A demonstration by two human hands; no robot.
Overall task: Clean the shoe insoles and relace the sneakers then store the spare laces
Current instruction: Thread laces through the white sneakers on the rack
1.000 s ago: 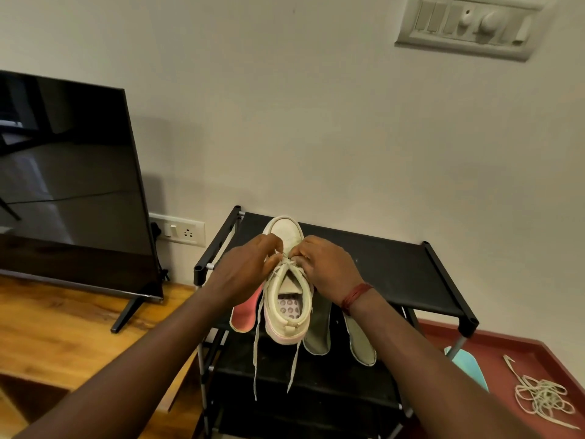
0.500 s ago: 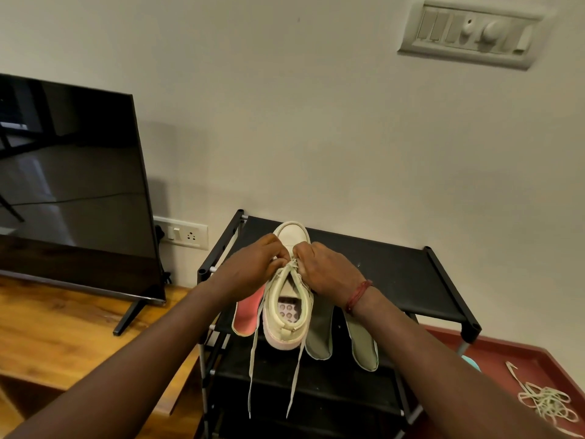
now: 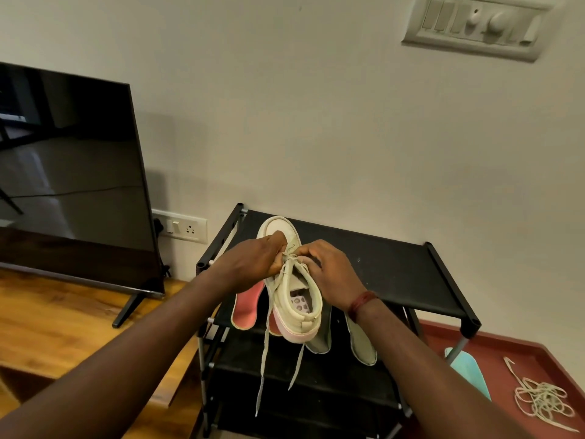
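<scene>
Atop the shoe rack (image 3: 395, 274), left hand (image 3: 250, 261) and right hand (image 3: 332, 274) stayed pinching the lace (image 3: 264, 359) on the sneaker (image 3: 304, 321) (ends dangling), so relacing seemed unfinished.

Matt cloth rack (image 3: 395, 270) (perhaps fabric), glossy wooden floor (image 3: 63, 318).

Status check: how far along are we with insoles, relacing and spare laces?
Done: insoles are out, on the rack top. In hand: left hand and right hand pinch the lace on the sneaker, ends dangling. Left: second sneaker unseen; spare laces lie loose on the floor.
</scene>
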